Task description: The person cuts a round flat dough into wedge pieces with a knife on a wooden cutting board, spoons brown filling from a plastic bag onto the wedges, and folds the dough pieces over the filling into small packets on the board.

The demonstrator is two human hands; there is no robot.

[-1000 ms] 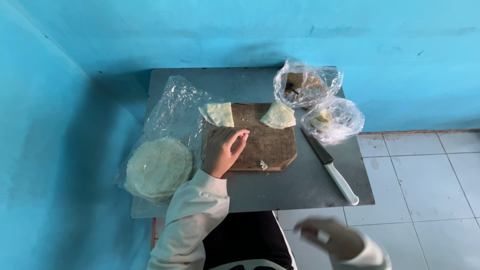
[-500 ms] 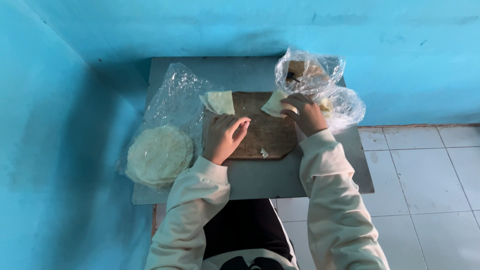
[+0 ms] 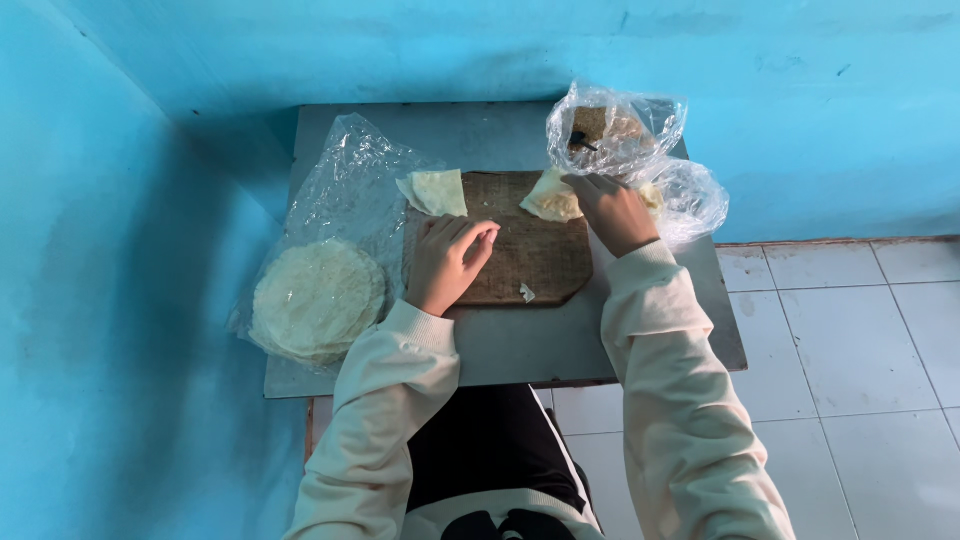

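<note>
A brown wooden cutting board (image 3: 530, 250) lies on a small grey table (image 3: 560, 345). My left hand (image 3: 447, 262) rests on the board's left part, fingers loosely curled, holding nothing. My right hand (image 3: 612, 212) is at the board's right far corner, its fingers on a pale folded flatbread piece (image 3: 547, 200). A second folded flatbread piece (image 3: 436, 191) sits at the board's far left corner. A small scrap (image 3: 526, 292) lies near the board's front edge.
A stack of round flatbreads (image 3: 315, 298) lies in a clear plastic bag (image 3: 350, 190) at the table's left. Two clear plastic bags (image 3: 618, 130) with food sit at the back right. Blue walls close in on the left and back; white tiled floor (image 3: 860, 340) lies to the right.
My right hand came up from below the table's edge to the folded flatbread piece at the board's right far corner. The knife seen earlier is now hidden under my right arm. My left hand stays put.
</note>
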